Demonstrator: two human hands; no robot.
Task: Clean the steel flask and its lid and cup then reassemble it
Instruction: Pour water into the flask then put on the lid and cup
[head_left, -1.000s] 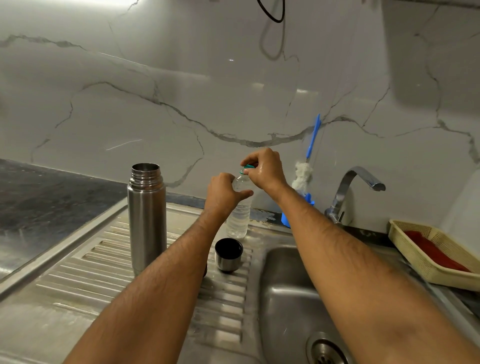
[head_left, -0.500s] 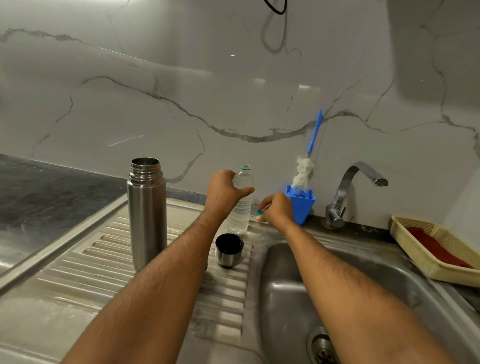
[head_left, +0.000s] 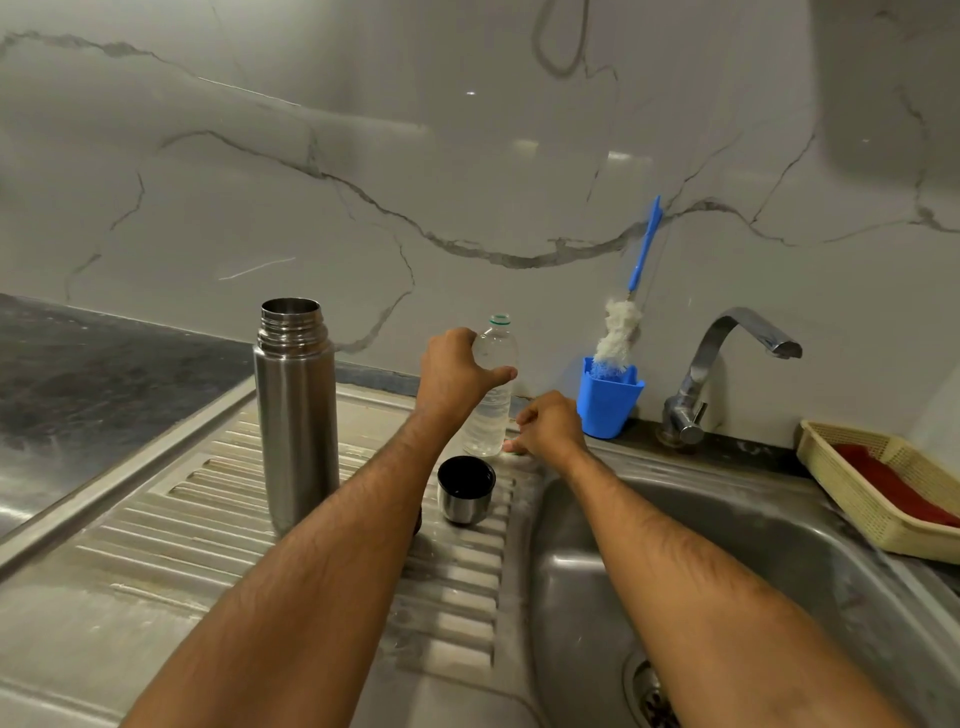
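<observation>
Rinse prep: left hand grips uncapped water bottle, right hand curled low, contents unclear; next, likely pour into open flask.

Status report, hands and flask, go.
Left hand grips water bottle, uncapped. Right hand low beside it, grip unclear. Flask upright, open, on drainboard; cup beside it. Nothing blocking.

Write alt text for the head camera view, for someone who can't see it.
A person's left hand grips an uncapped clear plastic bottle on a steel drainboard, while the right hand rests low beside it. An open steel flask and its cup stand nearby, left of the sink.
</observation>
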